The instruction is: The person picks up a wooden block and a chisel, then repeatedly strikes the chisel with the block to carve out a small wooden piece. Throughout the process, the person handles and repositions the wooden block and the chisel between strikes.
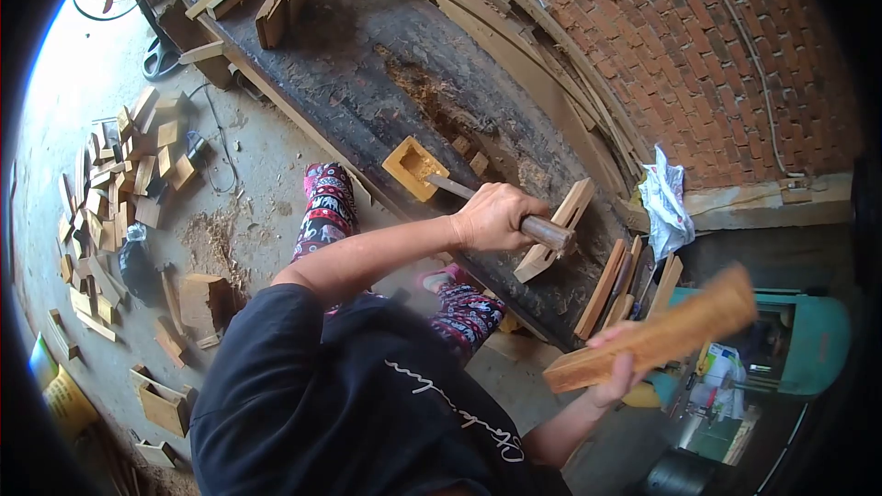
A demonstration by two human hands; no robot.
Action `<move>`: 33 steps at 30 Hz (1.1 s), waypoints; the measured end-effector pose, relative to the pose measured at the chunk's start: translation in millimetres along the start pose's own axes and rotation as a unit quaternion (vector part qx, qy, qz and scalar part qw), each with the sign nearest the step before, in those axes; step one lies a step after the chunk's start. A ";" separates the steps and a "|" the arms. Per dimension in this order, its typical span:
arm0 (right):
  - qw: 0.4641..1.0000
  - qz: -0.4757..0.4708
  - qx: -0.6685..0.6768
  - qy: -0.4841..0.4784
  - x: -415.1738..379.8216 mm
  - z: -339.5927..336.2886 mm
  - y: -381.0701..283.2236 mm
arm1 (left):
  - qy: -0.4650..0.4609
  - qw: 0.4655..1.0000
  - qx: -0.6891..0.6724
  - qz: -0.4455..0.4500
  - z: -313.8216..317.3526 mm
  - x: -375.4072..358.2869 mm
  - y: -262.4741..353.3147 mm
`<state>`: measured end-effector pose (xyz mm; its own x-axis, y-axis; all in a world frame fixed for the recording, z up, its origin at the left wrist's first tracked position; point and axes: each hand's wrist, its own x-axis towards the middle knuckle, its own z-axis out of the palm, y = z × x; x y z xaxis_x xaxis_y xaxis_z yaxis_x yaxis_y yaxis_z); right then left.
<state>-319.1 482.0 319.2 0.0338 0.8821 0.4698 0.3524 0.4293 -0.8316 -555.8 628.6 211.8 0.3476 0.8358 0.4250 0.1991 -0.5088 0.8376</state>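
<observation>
My left hand (501,217) is wrapped round a chisel (548,232), whose wooden handle end sticks out on the right. The blade slants left to a yellowish wooden block (401,165) with a hollow in its top, lying on the dark workbench (367,64). Whether the tip touches the hollow's wall cannot be made out. My right hand (617,369) grips a thick wooden bar (661,331), held off the bench at the right, its far end blurred. A slotted wooden piece (574,207) lies beneath and beyond the chisel handle.
Several tools (621,285) stand at the bench's right end, near a white plastic bag (668,202). A green machine (820,344) is at far right. Long boards (514,14) line the brick wall (661,46). Cut wood blocks (119,188) are heaped on the floor at left.
</observation>
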 end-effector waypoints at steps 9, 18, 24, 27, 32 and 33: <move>0.963 0.244 -0.003 -0.118 -13.0 46.7 66.8 | 0.028 0.999 -0.025 -0.037 -5.4 13.3 -5.9; 0.981 0.031 -0.092 -0.170 -36.7 41.1 102.3 | 0.022 0.999 -0.040 0.000 -5.3 -0.2 -4.3; 0.980 0.163 0.072 -0.088 -25.4 43.3 44.8 | -0.001 0.998 -0.056 -0.020 -13.5 0.7 -7.9; 0.991 0.080 0.094 -0.044 -16.4 38.7 19.5 | -0.054 0.996 -0.068 0.017 -4.7 -6.8 4.7; 0.996 0.016 0.083 0.000 -8.9 31.8 -8.8 | -0.044 0.994 -0.085 0.052 2.0 -11.4 11.6; 0.997 0.018 0.081 0.001 -8.9 28.2 -8.8 | -0.036 0.995 -0.072 0.052 3.7 -11.8 12.3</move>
<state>-348.9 475.9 313.9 0.0452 0.8977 0.4383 0.1943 0.4225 -0.8853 -554.1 611.8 215.8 0.4259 0.7608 0.4897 0.0271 -0.5517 0.8336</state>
